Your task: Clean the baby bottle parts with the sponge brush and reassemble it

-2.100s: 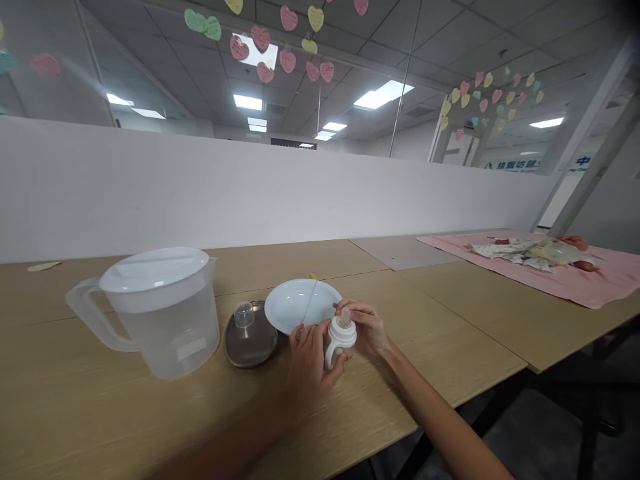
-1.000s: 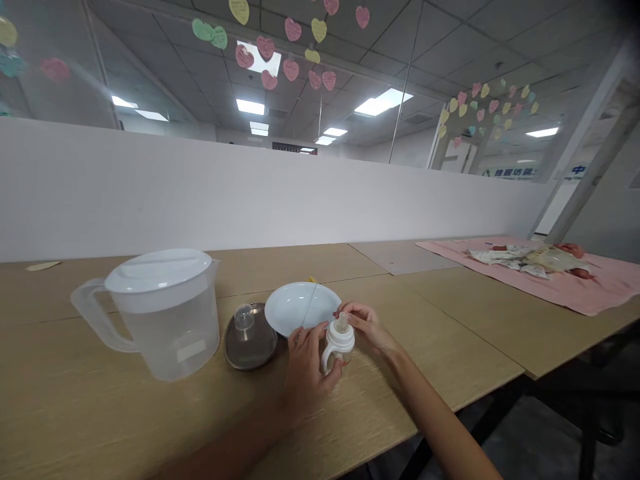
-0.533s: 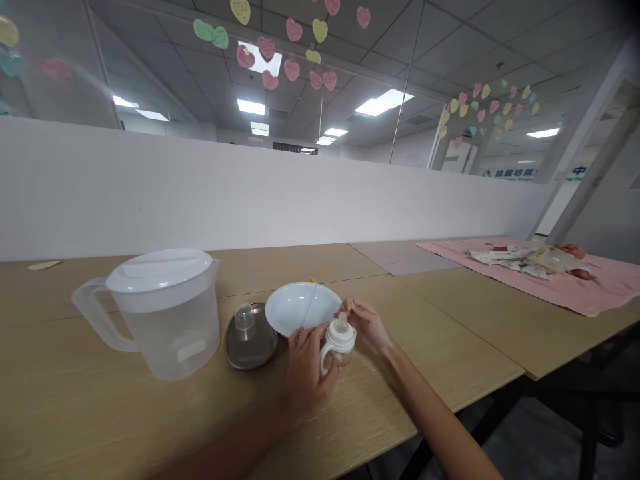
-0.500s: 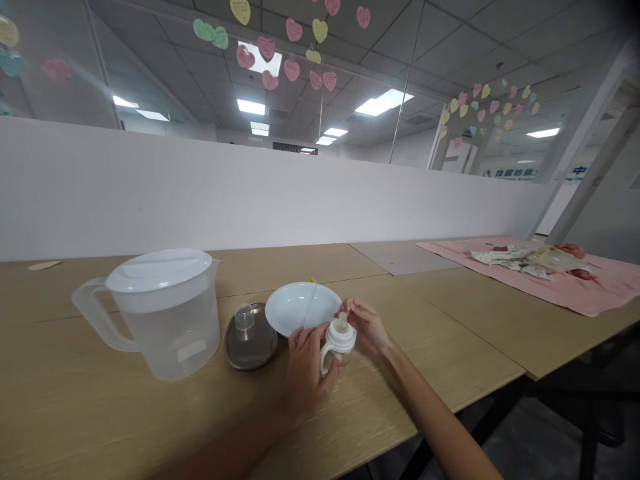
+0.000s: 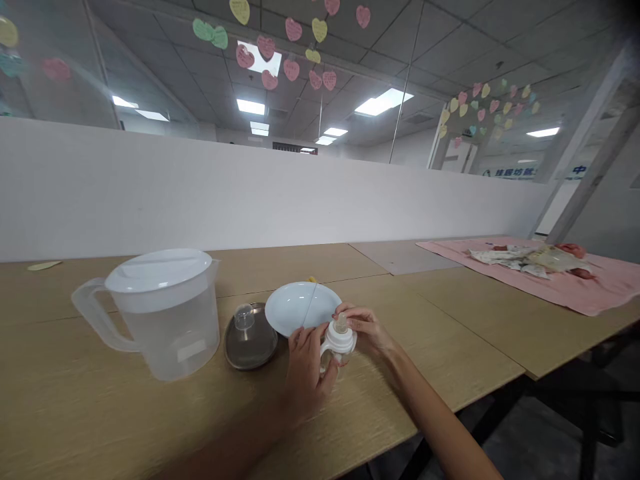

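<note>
A small baby bottle (image 5: 340, 339) with a white collar and side handles stands upright close to the table's front edge. My left hand (image 5: 305, 370) is wrapped round its body from the left, the thumb in front. From the right, my right hand (image 5: 369, 328) has its fingers closed about the clear nipple (image 5: 341, 323) on top. Just behind the bottle lies a white bowl (image 5: 293, 307), seemingly with a thin stick across it. Left of the bowl, an oval metal tray (image 5: 250, 355) bears a clear cap (image 5: 244, 317).
A lidded plastic pitcher (image 5: 175, 333) with liquid inside stands on the left of the wooden table (image 5: 450, 340). A pink cloth (image 5: 565, 293) with several items on it covers the far right. Behind the table runs a white partition (image 5: 250, 193) topped by glass.
My right hand's fingers have shifted from behind and beside the nipple to close over its tip. My left hand and the bottle have stayed in place.
</note>
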A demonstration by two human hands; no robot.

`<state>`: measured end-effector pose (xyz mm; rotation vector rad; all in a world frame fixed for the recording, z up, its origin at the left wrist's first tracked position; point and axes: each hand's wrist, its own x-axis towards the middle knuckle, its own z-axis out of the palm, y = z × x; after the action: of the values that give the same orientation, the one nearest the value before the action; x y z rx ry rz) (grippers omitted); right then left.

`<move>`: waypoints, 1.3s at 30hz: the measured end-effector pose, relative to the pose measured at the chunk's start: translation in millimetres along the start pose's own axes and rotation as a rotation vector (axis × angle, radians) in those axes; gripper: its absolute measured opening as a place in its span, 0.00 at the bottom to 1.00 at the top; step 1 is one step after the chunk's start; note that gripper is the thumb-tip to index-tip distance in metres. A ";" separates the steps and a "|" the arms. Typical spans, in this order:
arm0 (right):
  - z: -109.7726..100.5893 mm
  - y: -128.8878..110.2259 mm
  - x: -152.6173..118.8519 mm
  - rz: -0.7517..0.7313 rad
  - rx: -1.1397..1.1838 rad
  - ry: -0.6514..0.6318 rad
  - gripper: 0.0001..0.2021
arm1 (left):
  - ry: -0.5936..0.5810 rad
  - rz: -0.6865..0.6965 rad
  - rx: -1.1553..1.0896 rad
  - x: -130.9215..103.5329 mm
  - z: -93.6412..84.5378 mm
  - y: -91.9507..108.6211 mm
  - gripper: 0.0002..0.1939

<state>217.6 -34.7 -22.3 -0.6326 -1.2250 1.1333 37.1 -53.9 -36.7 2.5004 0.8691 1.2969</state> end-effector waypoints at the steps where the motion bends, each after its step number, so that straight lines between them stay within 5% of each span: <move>1: -1.0 0.7 0.5 0.005 0.005 0.009 0.07 | -0.001 0.000 -0.002 -0.2 0.4 -0.6 0.21; 23: -3.2 -1.3 2.6 0.016 0.015 0.028 0.08 | 0.020 -0.012 0.001 1.2 2.6 -0.9 0.21; 30: -6.0 -4.5 -1.3 -0.056 -0.152 -0.144 0.10 | 0.010 -0.008 -0.009 2.0 1.4 -0.9 0.22; 39: -6.3 2.4 -1.4 0.012 -0.137 -0.013 0.12 | 0.014 0.003 0.011 1.2 2.4 -2.5 0.23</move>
<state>222.9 -33.9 -26.7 -0.7373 -1.3199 1.0708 38.6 -50.9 -38.4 2.5048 0.8782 1.3159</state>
